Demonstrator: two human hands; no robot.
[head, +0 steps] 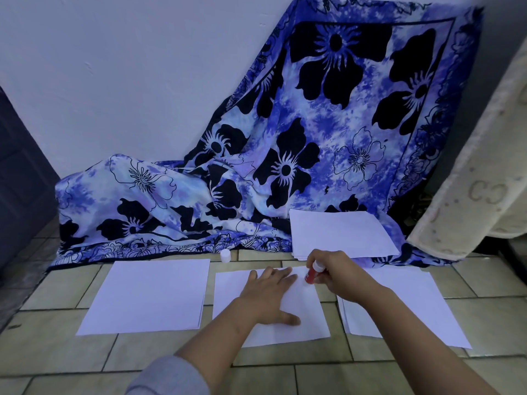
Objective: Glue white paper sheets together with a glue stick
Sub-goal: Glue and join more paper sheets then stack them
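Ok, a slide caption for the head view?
Left hand flat on the middle sheet; right hand holds a red glue stick at its far corner.

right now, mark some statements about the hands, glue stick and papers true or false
1. The right hand holds the red glue stick at the middle white paper sheet's far right corner. True.
2. The left hand lifts that sheet. False: it presses flat on it.
3. The small white cap sits on the glue stick. False: it stands on the tan tiled floor.
4. A white paper stack lies on the blue flowered cloth. True.
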